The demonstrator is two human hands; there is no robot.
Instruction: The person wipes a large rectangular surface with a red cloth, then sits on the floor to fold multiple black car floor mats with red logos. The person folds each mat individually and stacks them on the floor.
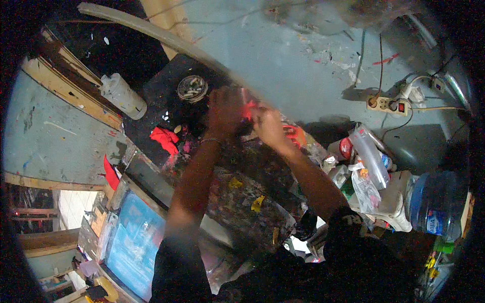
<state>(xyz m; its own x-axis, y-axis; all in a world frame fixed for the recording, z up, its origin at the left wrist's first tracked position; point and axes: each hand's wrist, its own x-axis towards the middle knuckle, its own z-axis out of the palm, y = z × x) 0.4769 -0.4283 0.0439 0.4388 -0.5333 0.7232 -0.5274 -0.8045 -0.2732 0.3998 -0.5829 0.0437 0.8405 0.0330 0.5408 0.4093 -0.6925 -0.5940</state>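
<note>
My left hand (224, 111) and my right hand (268, 127) are close together over the dark, paint-stained worktop (235, 166). Between them shows a small bright red object (249, 110), blurred, so its kind is unclear. The curled fingers of my right hand meet at its edge. Shadow hides the fingers of my left hand. Just beyond my right wrist lies a red-orange item (292, 135), partly covered. A crumpled red cloth (165, 139) rests left of my left forearm. Behind my left hand stands a round container of cigarette butts (192, 89).
A cloudy plastic container (124, 97) stands at the left. Lower left is a framed blue printing screen (132, 242). On the right are a power strip (387, 106) with cords, plastic packaging (369, 159) and a large blue water bottle (434, 200). A pale bar (159, 32) crosses the upper left.
</note>
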